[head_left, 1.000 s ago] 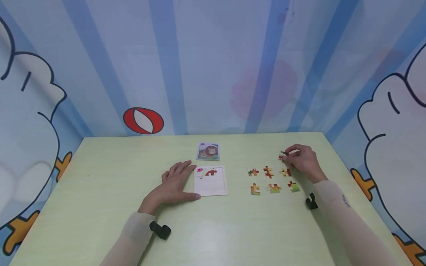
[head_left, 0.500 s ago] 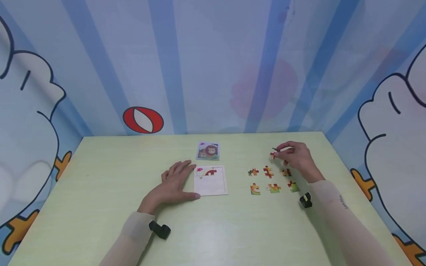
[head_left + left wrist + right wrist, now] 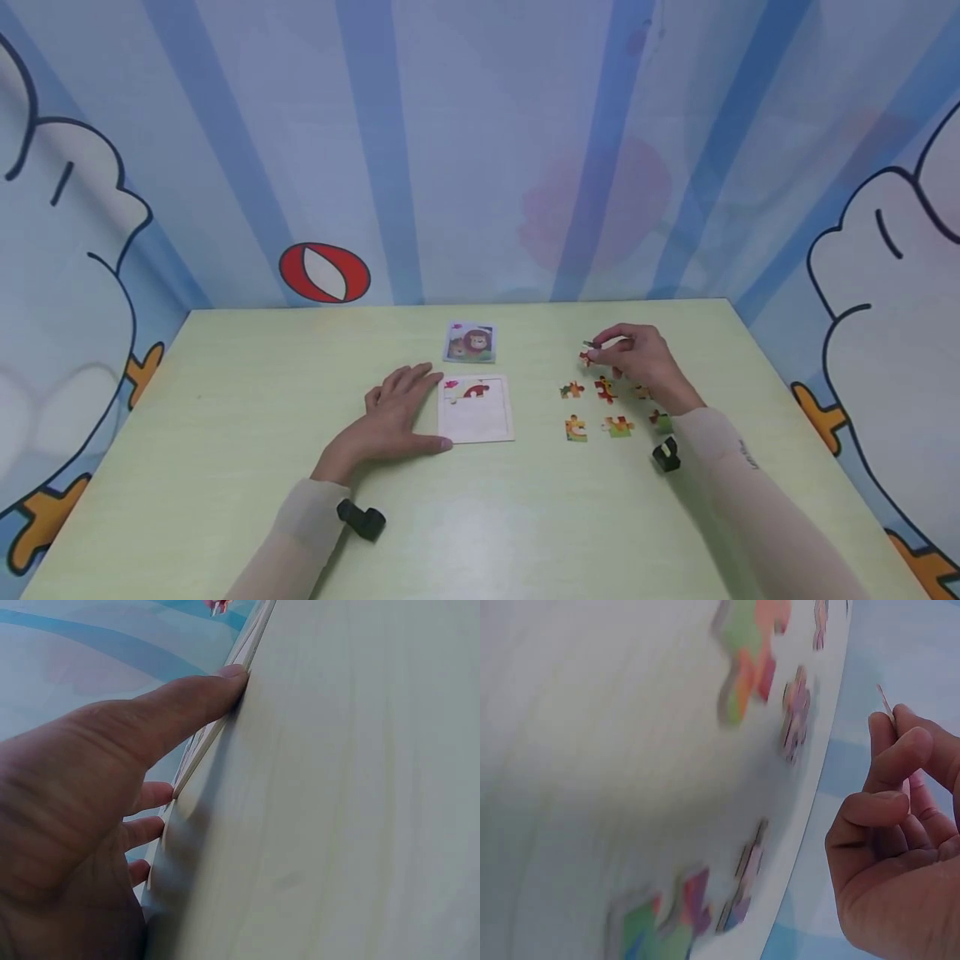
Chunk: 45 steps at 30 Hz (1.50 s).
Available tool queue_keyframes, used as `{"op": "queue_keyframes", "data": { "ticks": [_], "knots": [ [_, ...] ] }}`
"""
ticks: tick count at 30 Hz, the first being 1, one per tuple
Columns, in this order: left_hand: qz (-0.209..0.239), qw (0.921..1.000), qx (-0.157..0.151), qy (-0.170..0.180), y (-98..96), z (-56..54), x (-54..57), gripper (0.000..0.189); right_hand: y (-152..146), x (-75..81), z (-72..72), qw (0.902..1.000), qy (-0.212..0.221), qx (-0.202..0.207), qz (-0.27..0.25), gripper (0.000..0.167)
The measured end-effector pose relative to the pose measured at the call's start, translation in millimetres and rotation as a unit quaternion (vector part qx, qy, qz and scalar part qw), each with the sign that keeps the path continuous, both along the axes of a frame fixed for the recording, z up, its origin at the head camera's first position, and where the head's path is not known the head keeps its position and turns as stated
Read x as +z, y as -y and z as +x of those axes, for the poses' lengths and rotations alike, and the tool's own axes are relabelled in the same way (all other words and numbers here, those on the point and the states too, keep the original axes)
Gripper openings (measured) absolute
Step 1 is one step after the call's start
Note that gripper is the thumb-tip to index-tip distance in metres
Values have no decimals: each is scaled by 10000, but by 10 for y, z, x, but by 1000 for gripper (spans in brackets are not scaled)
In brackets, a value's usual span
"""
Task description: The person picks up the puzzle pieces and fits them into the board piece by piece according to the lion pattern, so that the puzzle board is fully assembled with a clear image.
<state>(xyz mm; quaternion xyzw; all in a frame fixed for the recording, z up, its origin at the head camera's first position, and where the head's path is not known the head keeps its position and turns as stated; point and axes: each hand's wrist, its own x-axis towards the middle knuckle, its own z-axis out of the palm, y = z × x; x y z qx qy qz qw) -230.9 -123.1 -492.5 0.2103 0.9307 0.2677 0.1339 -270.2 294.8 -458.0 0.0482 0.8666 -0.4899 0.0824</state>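
Note:
A small jigsaw puzzle piece (image 3: 585, 358) is pinched between the thumb and fingers of my right hand (image 3: 637, 358), held above the table past the back row of loose pieces. In the right wrist view the piece (image 3: 886, 699) shows thin and edge-on. My left hand (image 3: 386, 423) lies at the left side of a square white puzzle board (image 3: 486, 421), thumb at its near corner and fingers by its far corner. The thumb (image 3: 199, 697) touches the board's edge in the left wrist view. Along the board's top left, fitted pieces (image 3: 474, 389) show pink and reddish brown.
Two rows of loose puzzle pieces lie right of the board, among them a brown one (image 3: 605, 389) and a yellow-green one (image 3: 618, 426); my right hand and sleeve partly cover the rightmost. Behind the board is a lion picture card (image 3: 470, 342). A blue striped backdrop (image 3: 465, 167) borders the table.
My right hand has moved left with the pinched puzzle piece, from the back right toward the board. My left hand has stayed at the board.

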Motion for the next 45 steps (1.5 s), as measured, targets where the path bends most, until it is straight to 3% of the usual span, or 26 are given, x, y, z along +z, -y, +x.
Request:
{"op": "queue_keyframes", "data": {
  "ticks": [24, 45],
  "knots": [
    [-31, 10000, -13, 11, -4, -5, -7, 105, 753, -13, -37, 9956, 263, 713, -555, 26],
    [-55, 10000, -15, 33, -2, -12, -1, 106, 1190, -84, -29, 9928, 413, 1070, -357, 16]
  ]
}}
